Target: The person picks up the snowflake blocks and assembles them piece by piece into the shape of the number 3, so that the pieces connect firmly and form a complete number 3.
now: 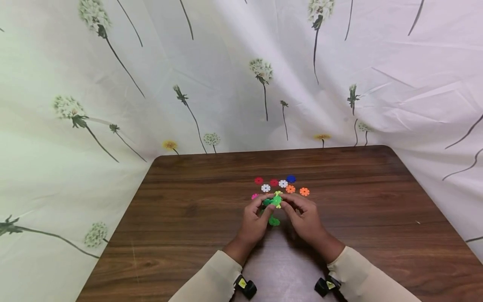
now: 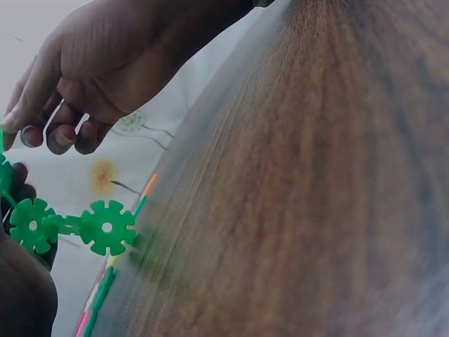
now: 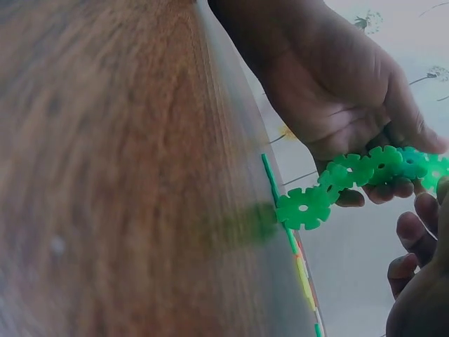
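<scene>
Both hands are raised just above the table's middle, fingertips close together. My left hand [image 1: 253,222] holds a chain of green notched interlocking discs [image 3: 351,170], thumb above and fingers beneath. The chain hangs down toward the tabletop, ending in a flat green disc [image 2: 107,227]. With thumb and forefinger my right hand [image 1: 307,218] pinches the chain's upper end, where a bright green disc [image 1: 277,200] shows beside yellow-green pieces. Fingers hide part of these joints. The right hand's other fingers [image 2: 63,133] are loosely curled.
Behind the hands, loose notched discs lie flat on the brown wooden table [image 1: 188,218]: red [image 1: 258,180], white [image 1: 266,188], blue [image 1: 291,179], orange [image 1: 304,191] and pink [image 1: 254,196]. A dandelion-print cloth [image 1: 226,84] hangs beyond the table's far edge.
</scene>
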### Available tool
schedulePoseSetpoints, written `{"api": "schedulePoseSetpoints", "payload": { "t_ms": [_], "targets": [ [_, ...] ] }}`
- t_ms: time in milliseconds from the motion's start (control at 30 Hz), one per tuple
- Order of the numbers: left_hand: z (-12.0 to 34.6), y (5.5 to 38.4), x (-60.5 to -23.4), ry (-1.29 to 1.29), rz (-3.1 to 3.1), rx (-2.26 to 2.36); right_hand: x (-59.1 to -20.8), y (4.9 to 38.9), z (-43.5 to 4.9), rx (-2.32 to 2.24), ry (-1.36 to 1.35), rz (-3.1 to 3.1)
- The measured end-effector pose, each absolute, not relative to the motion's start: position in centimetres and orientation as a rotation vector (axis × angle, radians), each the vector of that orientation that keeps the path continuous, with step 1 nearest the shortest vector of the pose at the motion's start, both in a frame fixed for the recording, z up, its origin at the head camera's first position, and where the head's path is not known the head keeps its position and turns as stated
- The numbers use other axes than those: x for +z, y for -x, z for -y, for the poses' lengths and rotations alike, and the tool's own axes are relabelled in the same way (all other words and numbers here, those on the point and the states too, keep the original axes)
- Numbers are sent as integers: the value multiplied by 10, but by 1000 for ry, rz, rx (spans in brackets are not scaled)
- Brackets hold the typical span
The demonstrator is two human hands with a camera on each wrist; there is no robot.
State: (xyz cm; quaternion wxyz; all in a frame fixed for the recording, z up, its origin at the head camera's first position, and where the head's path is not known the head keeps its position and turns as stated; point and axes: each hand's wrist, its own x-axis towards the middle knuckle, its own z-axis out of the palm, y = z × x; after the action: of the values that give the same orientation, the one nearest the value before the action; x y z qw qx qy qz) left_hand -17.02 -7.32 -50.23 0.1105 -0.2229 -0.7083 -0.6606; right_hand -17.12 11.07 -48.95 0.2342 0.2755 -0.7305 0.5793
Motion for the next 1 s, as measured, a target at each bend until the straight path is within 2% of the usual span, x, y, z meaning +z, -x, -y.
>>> {"api": "schedulePoseSetpoints", "payload": {
  "t_ms": [433, 867, 1000],
  "targets": [
    [76, 169, -498, 625, 2087, -1975, -496, 178, -112, 1572, -747, 1986],
    [75, 169, -498, 553, 2013, -1992, -511, 196, -119, 1593, -495, 2147],
    [78, 168, -497, 539, 1969, -1995, -515, 201, -118, 1540, -526, 2185]
  ]
}}
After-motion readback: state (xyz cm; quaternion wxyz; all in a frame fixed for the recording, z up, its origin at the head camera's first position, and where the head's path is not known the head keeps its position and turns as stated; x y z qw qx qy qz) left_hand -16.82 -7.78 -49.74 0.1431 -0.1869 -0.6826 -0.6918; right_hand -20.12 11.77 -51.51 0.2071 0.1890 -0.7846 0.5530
